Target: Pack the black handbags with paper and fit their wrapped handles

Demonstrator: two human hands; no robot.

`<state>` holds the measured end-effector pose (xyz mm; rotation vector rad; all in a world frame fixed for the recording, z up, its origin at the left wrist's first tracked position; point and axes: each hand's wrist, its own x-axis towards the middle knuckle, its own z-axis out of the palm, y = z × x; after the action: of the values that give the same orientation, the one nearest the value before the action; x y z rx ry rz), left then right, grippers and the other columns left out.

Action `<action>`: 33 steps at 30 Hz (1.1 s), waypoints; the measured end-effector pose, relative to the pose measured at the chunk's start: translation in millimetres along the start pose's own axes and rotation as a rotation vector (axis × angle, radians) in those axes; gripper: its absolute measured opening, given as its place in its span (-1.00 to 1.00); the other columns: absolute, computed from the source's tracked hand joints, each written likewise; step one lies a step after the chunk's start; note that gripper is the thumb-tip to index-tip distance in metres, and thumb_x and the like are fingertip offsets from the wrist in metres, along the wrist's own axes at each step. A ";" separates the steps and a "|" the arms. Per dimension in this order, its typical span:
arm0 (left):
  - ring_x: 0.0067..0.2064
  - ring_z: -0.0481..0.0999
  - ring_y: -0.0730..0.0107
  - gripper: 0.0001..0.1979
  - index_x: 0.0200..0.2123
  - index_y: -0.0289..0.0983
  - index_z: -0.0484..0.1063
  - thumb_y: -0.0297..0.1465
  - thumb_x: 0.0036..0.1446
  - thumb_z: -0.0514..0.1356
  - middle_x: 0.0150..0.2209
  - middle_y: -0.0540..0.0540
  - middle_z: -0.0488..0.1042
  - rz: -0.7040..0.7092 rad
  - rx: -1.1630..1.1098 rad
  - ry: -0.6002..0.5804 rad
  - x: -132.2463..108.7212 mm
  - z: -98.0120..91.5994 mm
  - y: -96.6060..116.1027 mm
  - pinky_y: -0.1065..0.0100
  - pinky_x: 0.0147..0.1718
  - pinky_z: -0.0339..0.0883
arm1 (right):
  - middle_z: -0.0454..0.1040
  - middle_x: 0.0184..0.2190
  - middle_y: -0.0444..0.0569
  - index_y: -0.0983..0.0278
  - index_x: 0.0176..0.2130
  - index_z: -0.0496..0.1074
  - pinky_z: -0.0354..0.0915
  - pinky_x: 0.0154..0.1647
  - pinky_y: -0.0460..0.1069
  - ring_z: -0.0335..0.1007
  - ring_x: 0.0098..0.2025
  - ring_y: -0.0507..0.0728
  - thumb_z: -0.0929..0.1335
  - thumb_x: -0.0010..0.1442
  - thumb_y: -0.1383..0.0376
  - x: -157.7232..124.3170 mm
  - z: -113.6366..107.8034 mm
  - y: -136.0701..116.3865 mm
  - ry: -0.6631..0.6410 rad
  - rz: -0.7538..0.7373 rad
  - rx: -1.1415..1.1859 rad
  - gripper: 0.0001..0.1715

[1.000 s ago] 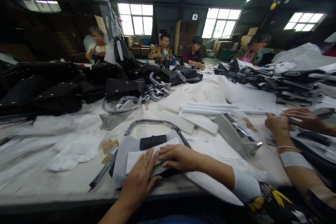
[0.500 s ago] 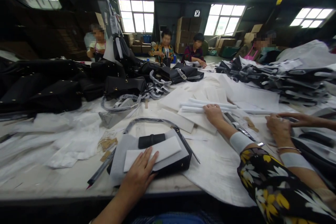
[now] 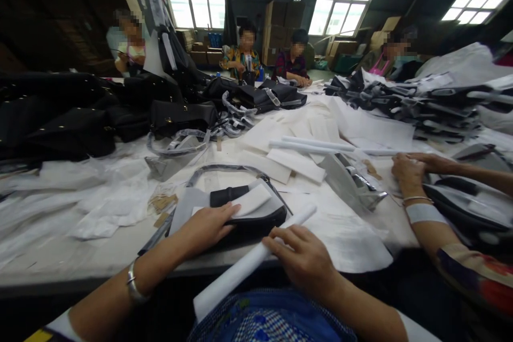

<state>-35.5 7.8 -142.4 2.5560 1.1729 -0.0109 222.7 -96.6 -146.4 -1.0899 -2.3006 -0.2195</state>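
Note:
A black handbag point(image 3: 256, 223) lies on the table in front of me, with a wrapped handle and pale sheeting over it. My left hand point(image 3: 212, 224) rests on the bag and a folded white sheet point(image 3: 254, 200), fingers stretched out and thumb apart. Close to the bag's near right side, my right hand point(image 3: 304, 256) is closed around a rolled white paper tube point(image 3: 236, 272). The tube slants from above my lap up toward the bag. More white rolls point(image 3: 312, 144) lie beyond it on the table.
Black bags point(image 3: 72, 128) are heaped at left, with more flat black pieces point(image 3: 409, 101) stacked at right. A co-worker's hands point(image 3: 411, 171) work at a black bag close on my right. Loose white sheeting point(image 3: 108, 203) covers the left side. Several people sit across the table.
My right hand has come back from the white rolls toward me, bringing one roll with it. My left hand stays on the bag, its fingers now closer together. The view has tipped downward.

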 end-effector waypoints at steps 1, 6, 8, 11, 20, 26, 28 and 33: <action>0.08 0.54 -0.04 -0.47 0.27 -0.25 0.24 -0.37 0.25 0.15 0.21 -0.31 0.39 -0.002 0.005 -0.014 0.3 -2.7 1.0 0.05 0.02 0.42 | 0.58 -0.15 0.03 0.25 -0.02 0.48 0.35 -0.30 0.03 0.45 -0.29 0.15 0.27 0.30 0.45 -5.6 12.0 -9.9 0.011 0.013 0.009 -0.69; 0.09 0.52 -0.04 -0.45 0.30 -0.28 0.20 -0.33 0.26 0.15 0.19 -0.31 0.41 -0.005 0.040 -0.043 -0.1 -6.1 4.2 0.09 0.03 0.41 | 0.59 -0.17 0.01 0.25 -0.05 0.48 0.32 -0.44 -0.02 0.48 -0.38 0.12 0.25 0.32 0.42 -0.2 70.5 -33.1 0.054 0.084 0.032 -0.71; 0.12 0.50 -0.04 -0.44 0.31 -0.30 0.19 -0.30 0.27 0.12 0.23 -0.31 0.36 0.008 0.038 -0.053 -0.7 -4.6 3.3 0.08 0.06 0.38 | 0.58 -0.14 0.03 0.27 -0.03 0.47 0.36 -0.40 -0.02 0.49 -0.35 0.13 0.23 0.33 0.42 7.5 88.3 -36.4 0.065 0.106 0.058 -0.70; 0.20 0.42 -0.03 -0.44 0.32 -0.32 0.17 -0.28 0.29 0.07 0.28 -0.30 0.29 0.021 0.012 -0.048 -2.8 -3.4 -0.5 0.06 0.12 0.32 | 0.56 -0.11 0.08 0.29 0.03 0.43 0.41 -0.31 -0.02 0.50 -0.27 0.15 0.23 0.33 0.44 14.5 106.9 -40.3 0.082 0.149 0.140 -0.67; 0.35 0.19 0.06 -0.18 0.38 -0.37 0.01 -0.34 0.09 0.22 0.37 -0.35 0.09 0.084 -0.057 -0.007 -18.7 11.6 -9.4 0.15 0.27 0.15 | 0.50 -0.06 0.07 0.26 -0.08 0.45 0.40 0.06 -0.02 0.45 0.01 0.10 0.26 0.31 0.45 14.9 100.5 -32.5 0.050 0.231 0.719 -0.76; 0.35 0.19 0.02 -0.35 0.35 -0.28 0.06 -0.53 0.21 0.10 0.36 -0.38 0.11 0.050 0.031 0.218 -21.2 54.8 -2.8 -0.01 0.24 0.19 | 0.54 0.01 0.02 0.19 0.09 0.42 0.41 0.07 0.04 0.49 0.02 0.12 0.28 0.30 0.47 17.8 50.1 5.5 0.002 0.051 0.460 -0.59; 0.34 0.19 0.02 -0.35 0.35 -0.27 0.08 -0.58 0.20 0.08 0.35 -0.38 0.13 0.069 0.070 0.277 -22.1 62.3 -2.6 -0.03 0.24 0.20 | 0.41 0.20 0.09 0.18 0.25 0.29 0.28 0.23 0.22 0.35 0.20 0.25 0.39 0.23 0.42 22.5 36.8 24.9 -0.086 -0.013 0.225 -0.36; 0.35 0.17 0.04 -0.34 0.33 -0.25 0.12 -0.61 0.17 0.08 0.36 -0.32 0.14 0.052 0.109 0.320 -23.6 61.9 2.2 -0.03 0.25 0.21 | 0.35 0.24 0.15 0.31 0.26 0.27 0.07 0.34 0.39 0.18 0.32 0.35 0.45 0.16 0.42 24.8 46.9 60.6 -0.284 -0.091 0.067 -0.28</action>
<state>-41.5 -29.2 -197.0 2.7563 1.2447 0.3684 235.6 -23.1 -176.5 -1.0388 -2.5922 -0.0227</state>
